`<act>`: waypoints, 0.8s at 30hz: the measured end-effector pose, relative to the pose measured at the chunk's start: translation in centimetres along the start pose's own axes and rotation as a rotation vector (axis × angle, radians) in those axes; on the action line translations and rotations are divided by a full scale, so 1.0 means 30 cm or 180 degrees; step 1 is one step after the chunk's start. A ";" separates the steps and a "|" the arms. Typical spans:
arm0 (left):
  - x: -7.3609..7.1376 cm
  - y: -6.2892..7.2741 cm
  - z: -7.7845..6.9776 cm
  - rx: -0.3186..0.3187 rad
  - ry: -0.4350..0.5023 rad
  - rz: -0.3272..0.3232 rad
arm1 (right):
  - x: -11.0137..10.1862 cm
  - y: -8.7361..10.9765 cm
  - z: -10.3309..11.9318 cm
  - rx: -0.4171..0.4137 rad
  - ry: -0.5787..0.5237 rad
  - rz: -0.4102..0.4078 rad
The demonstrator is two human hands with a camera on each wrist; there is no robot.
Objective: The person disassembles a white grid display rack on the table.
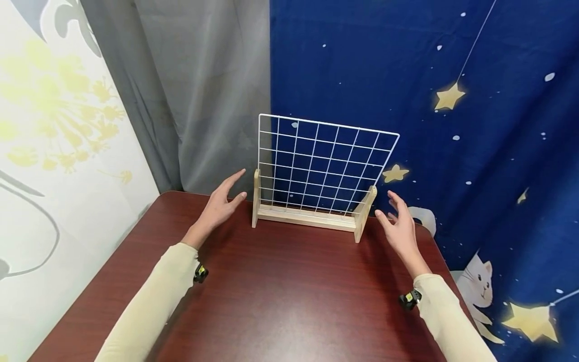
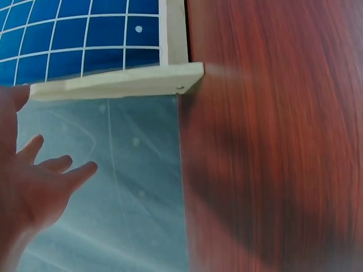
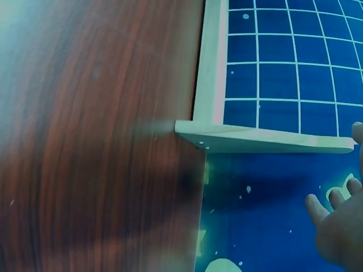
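Note:
A white wire grid panel stands upright in a pale wooden stand at the far edge of the table. To its left, my left hand hovers with fingers spread, apart from the stand. My right hand is held on the other side, fingers loosely bent and holding nothing. In the left wrist view the stand's left side piece lies beyond the thumb. The right wrist view shows the right side piece, with the fingertips close to its upper end.
The dark red wooden table extends in front of the stand. Behind it hang a grey curtain and a blue curtain with stars. A white wall with a yellow plant print is on the left. Something white shows behind the table's right corner.

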State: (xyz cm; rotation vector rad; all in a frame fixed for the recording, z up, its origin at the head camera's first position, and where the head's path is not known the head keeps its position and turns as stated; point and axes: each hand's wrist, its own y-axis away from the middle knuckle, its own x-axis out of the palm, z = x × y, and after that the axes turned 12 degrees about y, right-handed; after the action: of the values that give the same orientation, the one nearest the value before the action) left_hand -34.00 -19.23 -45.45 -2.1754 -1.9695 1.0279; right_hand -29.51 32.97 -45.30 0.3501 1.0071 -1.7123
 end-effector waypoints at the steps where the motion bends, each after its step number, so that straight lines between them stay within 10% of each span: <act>1: 0.006 -0.004 -0.002 0.0008 0.0018 -0.0033 | 0.004 -0.006 0.005 0.0012 -0.0049 -0.0028; 24: 0.135 -0.117 -0.019 -0.0381 0.1096 -0.0555 | 0.045 -0.087 0.166 0.0286 -0.1227 -0.0300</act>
State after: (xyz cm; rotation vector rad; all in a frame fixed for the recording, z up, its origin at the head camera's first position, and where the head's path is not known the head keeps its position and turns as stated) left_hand -36.88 -14.69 -45.25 -2.0207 -2.0499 0.4851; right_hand -31.17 28.51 -42.02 0.0243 0.6745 -1.8253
